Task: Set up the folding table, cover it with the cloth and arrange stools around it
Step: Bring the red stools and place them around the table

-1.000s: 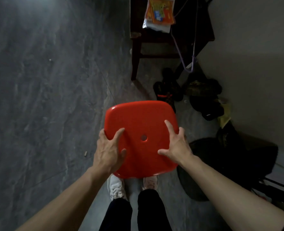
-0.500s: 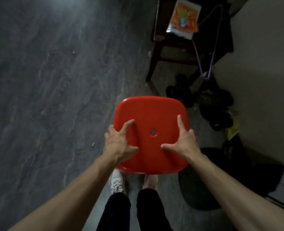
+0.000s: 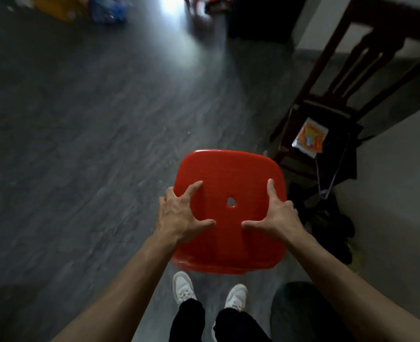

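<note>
A red plastic stool (image 3: 228, 174) with a small hole in the middle of its seat is held in front of me, above my white shoes. My left hand (image 3: 179, 215) grips the seat's left edge, thumb on top. On the right edge sits my right hand (image 3: 275, 215), holding it the same way. The stool's legs are hidden under the seat. No folding table or cloth is in view.
A dark wooden chair (image 3: 334, 104) with an orange packet (image 3: 310, 137) on its seat stands at the right by the wall. Dark shoes and bags (image 3: 327, 218) lie below it. Blurred coloured things (image 3: 105, 8) sit at the far end of the grey floor.
The view has tilted up and swung, so more of the floor and the far room show. The stool stays gripped in both hands and has moved with me.
</note>
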`<state>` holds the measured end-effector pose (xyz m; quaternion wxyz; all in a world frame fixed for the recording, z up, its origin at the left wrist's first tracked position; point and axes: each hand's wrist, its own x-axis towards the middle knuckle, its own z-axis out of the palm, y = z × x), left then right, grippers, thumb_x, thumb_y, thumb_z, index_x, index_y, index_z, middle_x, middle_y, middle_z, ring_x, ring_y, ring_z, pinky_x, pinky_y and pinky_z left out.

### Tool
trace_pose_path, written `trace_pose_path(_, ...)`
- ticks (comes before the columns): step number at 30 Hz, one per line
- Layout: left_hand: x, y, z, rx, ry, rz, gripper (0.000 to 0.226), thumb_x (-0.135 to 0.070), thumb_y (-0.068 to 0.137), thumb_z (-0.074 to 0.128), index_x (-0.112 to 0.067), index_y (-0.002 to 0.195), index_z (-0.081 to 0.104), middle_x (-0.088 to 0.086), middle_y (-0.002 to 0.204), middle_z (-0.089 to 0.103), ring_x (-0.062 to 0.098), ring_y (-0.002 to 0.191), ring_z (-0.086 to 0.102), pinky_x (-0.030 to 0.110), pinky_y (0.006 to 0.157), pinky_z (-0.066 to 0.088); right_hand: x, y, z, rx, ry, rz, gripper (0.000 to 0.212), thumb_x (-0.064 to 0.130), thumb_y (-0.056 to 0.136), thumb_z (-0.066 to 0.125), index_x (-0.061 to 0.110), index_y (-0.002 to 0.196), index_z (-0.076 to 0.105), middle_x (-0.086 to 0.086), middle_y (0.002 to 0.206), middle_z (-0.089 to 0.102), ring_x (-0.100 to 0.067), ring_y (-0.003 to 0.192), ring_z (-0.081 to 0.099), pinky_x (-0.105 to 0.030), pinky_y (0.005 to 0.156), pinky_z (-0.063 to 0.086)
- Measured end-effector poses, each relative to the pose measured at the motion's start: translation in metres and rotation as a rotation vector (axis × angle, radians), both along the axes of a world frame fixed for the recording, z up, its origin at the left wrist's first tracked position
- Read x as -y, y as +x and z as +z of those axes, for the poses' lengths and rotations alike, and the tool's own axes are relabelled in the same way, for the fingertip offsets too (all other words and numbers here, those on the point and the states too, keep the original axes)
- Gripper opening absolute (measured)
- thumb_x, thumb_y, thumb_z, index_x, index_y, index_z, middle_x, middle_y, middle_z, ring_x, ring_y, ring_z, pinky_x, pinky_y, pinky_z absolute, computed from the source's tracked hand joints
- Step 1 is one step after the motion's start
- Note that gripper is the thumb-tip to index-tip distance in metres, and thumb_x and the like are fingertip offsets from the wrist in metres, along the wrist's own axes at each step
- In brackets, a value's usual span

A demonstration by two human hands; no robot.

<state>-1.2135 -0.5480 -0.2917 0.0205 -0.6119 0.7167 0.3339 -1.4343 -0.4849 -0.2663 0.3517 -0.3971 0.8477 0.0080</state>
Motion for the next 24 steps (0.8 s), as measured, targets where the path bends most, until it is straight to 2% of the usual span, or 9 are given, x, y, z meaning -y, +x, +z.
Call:
trace_pose_path(4,0.025,0.058,0.056,-0.035,-0.132,0.106,0.107,-0.083,0.050,0.070,-0.061,0.141,0.017,0.015,0.133,0.038,0.034,0.121,0.041,0.048,0.102,0.044,0.048,0.051,0.061,-0.058,-0.051,0.130,0.142,0.068,0.055,0.083,0.044,0.150,-0.019,-0.031,0.147,0.030,-0.046,0.135,0.036,-0.054,0.111,0.036)
trace_pose_path(9,0.039,0.123,0.106,-0.040,-0.216,0.252,0.107,-0.082,0.051,0.071,-0.059,0.142,0.018,0.016,0.135,0.037,0.034,0.126,0.038,0.047,0.105,0.042,0.101,0.110,0.107,-0.082,-0.123,0.294,0.147,0.072,0.046,0.083,0.047,0.147,-0.020,-0.023,0.148,0.035,-0.043,0.131,0.044,-0.057,0.105,0.044)
trace_pose_path(13,0.047,0.169,0.128,-0.037,-0.271,0.380,0.110,-0.083,0.050,0.070,-0.060,0.143,0.015,0.013,0.129,0.039,0.034,0.124,0.040,0.047,0.100,0.046,0.138,0.158,0.129,-0.092,-0.187,0.432,0.145,0.073,0.046,0.083,0.049,0.146,-0.020,-0.022,0.148,0.035,-0.042,0.133,0.042,-0.058,0.103,0.045)
trace_pose_path(17,0.067,0.208,0.142,-0.021,-0.312,0.469,0.116,-0.086,0.047,0.067,-0.063,0.143,0.007,0.015,0.133,0.037,0.035,0.128,0.039,0.049,0.099,0.047,0.180,0.196,0.142,-0.077,-0.250,0.532,0.144,0.072,0.047,0.083,0.049,0.147,-0.018,-0.022,0.145,0.036,-0.043,0.131,0.043,-0.058,0.102,0.046)
trace_pose_path(21,0.107,0.239,0.159,0.052,-0.342,0.518,0.114,-0.089,0.046,0.064,-0.061,0.143,0.010,0.013,0.133,0.038,0.033,0.128,0.039,0.049,0.099,0.048,0.230,0.222,0.151,0.005,-0.296,0.606,0.142,0.070,0.048,0.084,0.048,0.149,-0.013,-0.021,0.142,0.039,-0.040,0.128,0.047,-0.056,0.101,0.048)
trace_pose_path(24,0.134,0.251,0.172,0.091,-0.353,0.582,0.114,-0.090,0.045,0.063,-0.060,0.144,0.013,0.012,0.130,0.039,0.033,0.127,0.041,0.047,0.101,0.046,0.270,0.237,0.157,0.054,-0.336,0.679,0.144,0.079,0.038,0.076,0.050,0.147,-0.013,-0.022,0.139,0.043,-0.039,0.124,0.050,-0.053,0.100,0.049)
